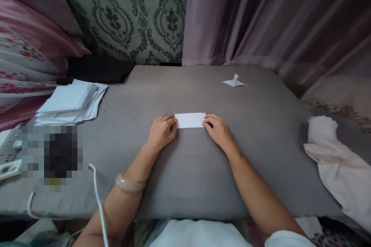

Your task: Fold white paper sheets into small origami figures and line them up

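Observation:
A white strip of folded paper (190, 120) lies flat across the middle of the grey-covered table (188, 170). Its left end is pinched between the thumb and fingers of my left hand (164, 129). At the opposite end, my right hand (218, 129) grips the paper with closed fingers. Farther back on the right stands a small folded paper figure (235, 81) with pointed sides, apart from both hands.
At the left sits a stack of white paper sheets (72, 100), with a black folded cloth (100, 69) behind it. A power strip (10, 146) and white cable (97, 193) are near the left edge. Pale pink cloth (333, 158) lies at the right.

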